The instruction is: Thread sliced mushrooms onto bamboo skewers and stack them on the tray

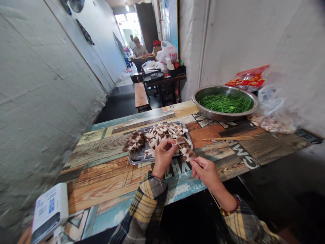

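My left hand [164,156] pinches a mushroom slice [179,140] at the tip of a bamboo skewer, just over the near edge of a metal tray [138,157]. My right hand [207,173] grips that skewer [189,154], which carries several mushroom pieces; its bare end runs back past my wrist. The tray holds a heap of sliced mushrooms [165,131]. Finished mushroom skewers [133,142] lie on the tray's left end, sticks hanging over the table.
A steel bowl of green chives [225,102] stands at the back right. Loose bamboo skewers [233,138] lie on the wooden table [101,176]. Plastic bags [274,115] sit by the wall. A white device [49,211] rests near left. People sit at far tables.
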